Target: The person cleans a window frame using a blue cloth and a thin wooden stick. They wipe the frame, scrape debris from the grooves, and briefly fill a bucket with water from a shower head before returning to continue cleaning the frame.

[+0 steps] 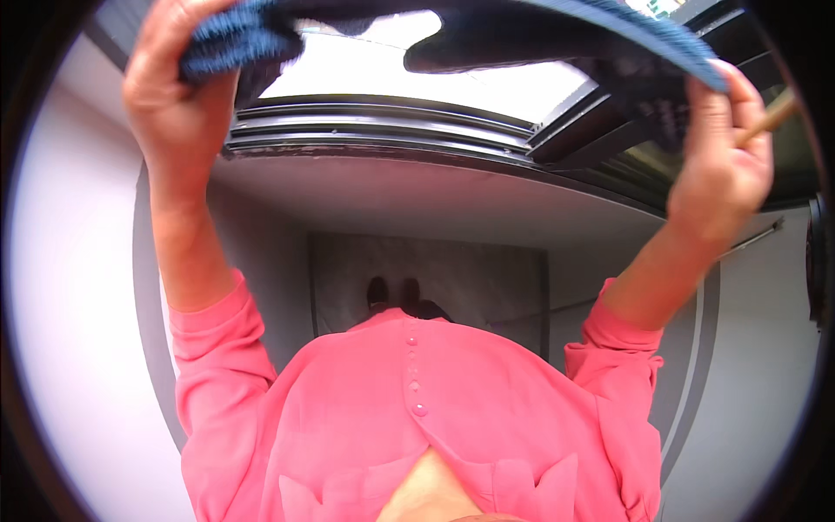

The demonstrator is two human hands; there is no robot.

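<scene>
A dark blue cloth item, possibly a garment, is stretched across the top of the view between my raised hands. Its left end is bunched and has a fuzzy, lighter blue surface. My left hand grips that end, with the fingertips partly hidden or cut off by the picture's edge. At the far right, the thumb and fingers of my right hand pinch the cloth's lighter blue edge. A slim wooden stick runs out from the fingers of the same hand; how it is held cannot be told.
Behind the cloth is a bright window with dark metal sliding tracks. A pale wall drops from the sill to a grey tiled floor. At the right are a thin rod and a dark object.
</scene>
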